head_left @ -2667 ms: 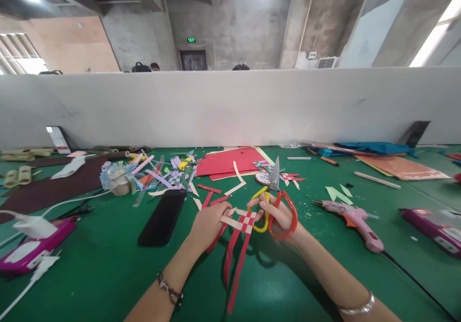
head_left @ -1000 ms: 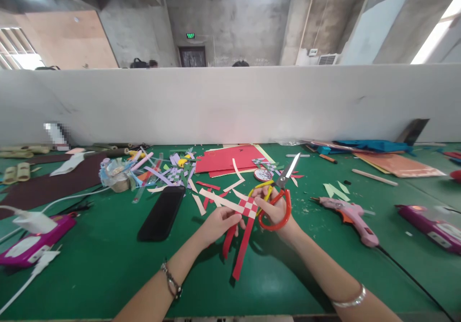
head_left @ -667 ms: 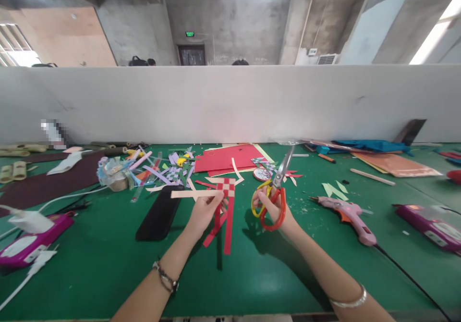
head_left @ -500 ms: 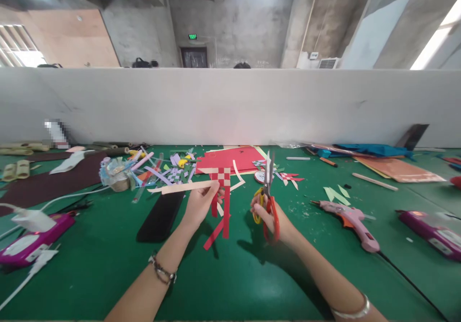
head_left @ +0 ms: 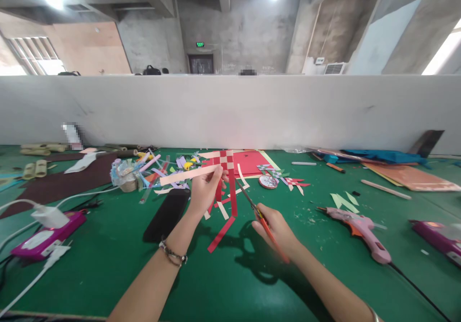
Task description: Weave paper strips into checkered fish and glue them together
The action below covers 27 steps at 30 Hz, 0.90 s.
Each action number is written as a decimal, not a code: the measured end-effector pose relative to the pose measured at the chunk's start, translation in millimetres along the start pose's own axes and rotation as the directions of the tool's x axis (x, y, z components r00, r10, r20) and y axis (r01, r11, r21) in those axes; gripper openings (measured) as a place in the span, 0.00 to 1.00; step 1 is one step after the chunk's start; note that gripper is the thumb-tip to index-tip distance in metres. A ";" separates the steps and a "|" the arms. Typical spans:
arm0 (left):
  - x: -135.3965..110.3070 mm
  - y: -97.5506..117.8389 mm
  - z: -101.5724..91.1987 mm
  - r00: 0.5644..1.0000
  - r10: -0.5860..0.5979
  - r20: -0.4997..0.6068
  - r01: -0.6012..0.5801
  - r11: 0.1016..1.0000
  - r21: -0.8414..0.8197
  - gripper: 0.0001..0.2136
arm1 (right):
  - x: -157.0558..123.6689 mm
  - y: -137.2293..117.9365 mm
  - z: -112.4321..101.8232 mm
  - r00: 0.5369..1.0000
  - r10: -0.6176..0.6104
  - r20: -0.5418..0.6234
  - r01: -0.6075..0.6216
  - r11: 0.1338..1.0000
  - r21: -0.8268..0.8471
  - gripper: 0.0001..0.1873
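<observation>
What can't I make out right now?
In the head view:
Left hand: some fingertips hidden behind woven paper.
Scissors: one handle mostly hidden by right hand; whether tips touch hanging red strip, unclear.
Silver bracelet: cut off by bottom edge.
Right-side power strip: cut off by right edge.
Wall writing: too small to read.
</observation>
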State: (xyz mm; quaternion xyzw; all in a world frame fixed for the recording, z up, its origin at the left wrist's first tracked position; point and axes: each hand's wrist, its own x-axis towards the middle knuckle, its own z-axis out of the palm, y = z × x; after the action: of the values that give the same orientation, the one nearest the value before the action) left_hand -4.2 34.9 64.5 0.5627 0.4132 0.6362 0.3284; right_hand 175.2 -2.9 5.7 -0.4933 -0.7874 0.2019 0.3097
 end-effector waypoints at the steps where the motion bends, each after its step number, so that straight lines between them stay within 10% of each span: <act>1: -0.1 -0.6 0.3 1.000 -0.001 0.000 0.001 1.000 0.005 0.14 | -0.3 -0.7 0.2 1.000 -0.001 0.010 0.001 1.000 -0.004 0.16; 27: -8.1 -10.5 11.3 0.991 0.097 -0.094 -0.093 0.995 0.042 0.14 | -2.3 -7.9 2.3 0.995 0.076 0.065 -0.076 0.997 -0.005 0.16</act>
State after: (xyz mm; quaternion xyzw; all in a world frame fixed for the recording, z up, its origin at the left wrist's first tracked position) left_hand 7.7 34.2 51.7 0.5566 0.4130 0.6696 0.2670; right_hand 169.2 -8.4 8.4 -0.5165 -0.7781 0.2283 0.2752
